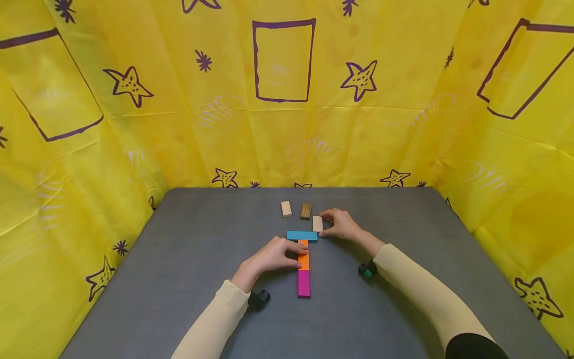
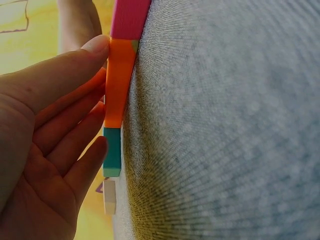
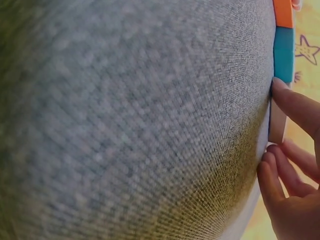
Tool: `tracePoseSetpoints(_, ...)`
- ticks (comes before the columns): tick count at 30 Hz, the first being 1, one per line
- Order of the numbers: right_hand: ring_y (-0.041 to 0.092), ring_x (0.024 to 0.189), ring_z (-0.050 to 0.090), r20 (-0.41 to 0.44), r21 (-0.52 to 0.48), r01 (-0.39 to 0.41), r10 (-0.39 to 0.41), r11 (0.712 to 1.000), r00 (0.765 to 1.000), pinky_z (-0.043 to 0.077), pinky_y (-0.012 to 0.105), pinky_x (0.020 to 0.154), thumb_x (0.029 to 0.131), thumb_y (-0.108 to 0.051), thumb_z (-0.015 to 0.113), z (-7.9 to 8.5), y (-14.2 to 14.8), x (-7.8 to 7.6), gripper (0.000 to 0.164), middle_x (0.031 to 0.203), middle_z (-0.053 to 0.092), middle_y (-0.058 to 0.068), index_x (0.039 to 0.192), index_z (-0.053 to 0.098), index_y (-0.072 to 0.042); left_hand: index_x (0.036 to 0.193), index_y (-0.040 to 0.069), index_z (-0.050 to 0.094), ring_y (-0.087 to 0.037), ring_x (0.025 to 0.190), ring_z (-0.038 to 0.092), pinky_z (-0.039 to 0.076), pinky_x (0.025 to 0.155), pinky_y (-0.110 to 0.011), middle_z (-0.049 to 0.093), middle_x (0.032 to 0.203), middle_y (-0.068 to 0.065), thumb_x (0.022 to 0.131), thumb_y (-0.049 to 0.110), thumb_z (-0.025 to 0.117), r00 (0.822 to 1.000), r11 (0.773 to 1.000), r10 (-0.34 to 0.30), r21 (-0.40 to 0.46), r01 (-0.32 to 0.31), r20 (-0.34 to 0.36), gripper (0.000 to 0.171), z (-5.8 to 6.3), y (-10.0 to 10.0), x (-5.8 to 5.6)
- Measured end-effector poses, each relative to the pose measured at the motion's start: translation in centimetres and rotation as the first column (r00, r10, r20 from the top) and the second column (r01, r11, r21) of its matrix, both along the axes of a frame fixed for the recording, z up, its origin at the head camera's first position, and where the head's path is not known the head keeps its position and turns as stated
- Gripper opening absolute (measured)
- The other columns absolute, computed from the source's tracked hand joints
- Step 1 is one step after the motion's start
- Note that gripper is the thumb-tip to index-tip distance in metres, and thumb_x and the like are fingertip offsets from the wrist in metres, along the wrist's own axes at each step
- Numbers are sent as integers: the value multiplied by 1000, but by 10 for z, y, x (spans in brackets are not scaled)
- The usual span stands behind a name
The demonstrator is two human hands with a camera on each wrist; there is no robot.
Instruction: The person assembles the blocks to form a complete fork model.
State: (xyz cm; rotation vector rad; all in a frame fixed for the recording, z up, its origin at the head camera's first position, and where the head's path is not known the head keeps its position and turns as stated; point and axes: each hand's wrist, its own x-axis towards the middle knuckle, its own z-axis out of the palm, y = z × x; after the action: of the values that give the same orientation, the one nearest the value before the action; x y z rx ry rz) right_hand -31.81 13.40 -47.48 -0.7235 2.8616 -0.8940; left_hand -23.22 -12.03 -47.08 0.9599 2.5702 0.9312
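Flat on the table, an orange block (image 1: 304, 262) lies end to end with a magenta block (image 1: 304, 284). A blue block (image 1: 302, 236) lies crosswise at the orange one's far end, making a T shape. My left hand (image 1: 274, 255) holds the orange block, thumb at its near end and fingers at its far part. With thumb and fingers at its two ends, my right hand (image 1: 343, 225) pinches a pale wooden block (image 1: 317, 224) just beyond the blue block's right end. In the right wrist view, the thumb (image 3: 295, 105) is right by the corner of the blue block (image 3: 284, 55).
Behind the T lie another pale wooden block (image 1: 286, 209) and a brown wooden block (image 1: 306, 211). The grey table (image 1: 215, 239) is enclosed by yellow cloth (image 1: 287, 144) with purple star drawings at the back and sides.
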Motion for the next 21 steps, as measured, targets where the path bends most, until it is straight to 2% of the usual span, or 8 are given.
tracePoseSetpoints(9,25,98,59,-21,30,-5,6,1000,1000,51,41,87,69,-31,85,1,-1,-2,61,106,64,13,118,64,-1,121,24,67,-3,116,56,44,102,-28,64,118,19,81,33,74,1000,1000,9,-16,-9,6,42,3,2,1)
tracePoseSetpoints(21,23,95,58,-14,39,40,-39,998,999,51,39,86,66,-33,87,-1,-3,-3,61,103,64,11,114,66,-2,121,24,67,-3,115,56,44,101,-28,64,117,19,81,33,74,1000,1000,15,-16,-14,11,42,2,2,1)
